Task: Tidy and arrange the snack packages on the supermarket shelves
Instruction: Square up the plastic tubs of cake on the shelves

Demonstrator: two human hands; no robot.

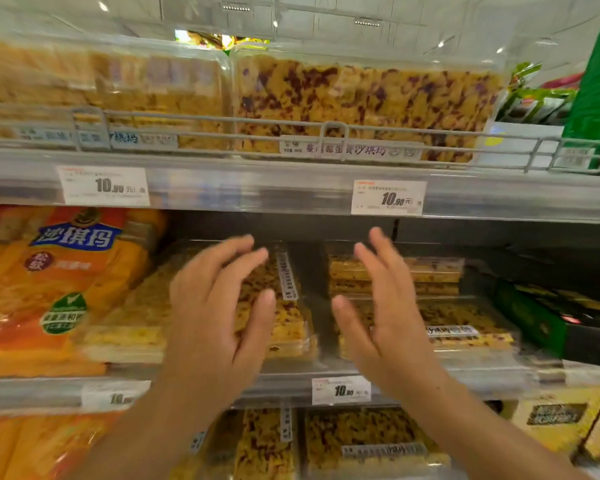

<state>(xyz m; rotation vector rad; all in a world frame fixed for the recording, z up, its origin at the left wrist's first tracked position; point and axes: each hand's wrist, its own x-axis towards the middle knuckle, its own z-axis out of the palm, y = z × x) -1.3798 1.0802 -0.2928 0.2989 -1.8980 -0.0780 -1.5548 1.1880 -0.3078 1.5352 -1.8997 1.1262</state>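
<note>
Nearest me, my left hand [219,306] and right hand [385,306] are raised before the middle shelf [492,374], fingers spread wide and straight, palms facing each other, holding nothing. They partly block two clear plastic snack boxes: the left box [284,317], turned lengthwise, and the right box [465,323], with a dark gap between them. Both hold crumbly yellow blocks flecked dark red under glossy lids. An orange soft bag [56,282] lies just beside the left box. A white price tag [341,390] sits on the shelf edge. Above, behind a grey wire rail [333,133], a larger clear box [368,109] shows the same speckled filling.
</note>
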